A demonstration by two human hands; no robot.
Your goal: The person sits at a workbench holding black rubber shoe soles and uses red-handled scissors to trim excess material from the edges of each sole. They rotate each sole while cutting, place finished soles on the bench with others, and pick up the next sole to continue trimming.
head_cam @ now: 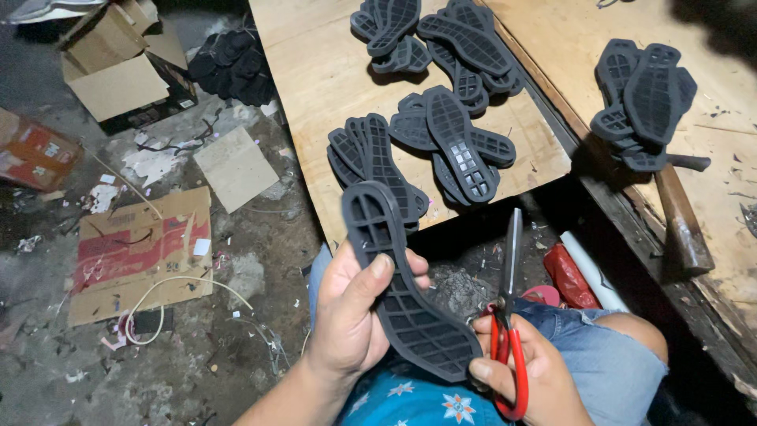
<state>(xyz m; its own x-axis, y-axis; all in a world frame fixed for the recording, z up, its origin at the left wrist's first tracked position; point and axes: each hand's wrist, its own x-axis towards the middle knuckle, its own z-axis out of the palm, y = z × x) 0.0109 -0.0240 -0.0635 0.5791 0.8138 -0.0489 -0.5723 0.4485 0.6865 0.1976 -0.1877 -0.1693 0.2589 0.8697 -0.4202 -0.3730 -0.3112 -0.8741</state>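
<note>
Black rubber was pretty much everywhere in this shot. The left hand [351,315] was wrapped around a black shoe sole [402,284], thumb across its ribbed inner face, holding it tilted up just above the person's lap. The right hand [532,379] was closed on the red handles of a pair of scissors [507,308], with the blades together and pointing straight up, and its thumb tip was touching the lower end of that same sole, so the two hands sat close to each other. Just past the sole was a plywood board [315,79] with a few heaps of more black soles [449,134] stacked on it, some tread up and some overlapping. Off to the right, a wooden workbench [710,118] had another little pile of soles [646,99], and a wooden-handled hammer [680,217] lay along its edge. On the dirty concrete floor to the left were flattened cardboard [142,252], an open cardboard box [118,67] and a loose white cord [173,288]. The person had denim shorts [607,355] on.
</note>
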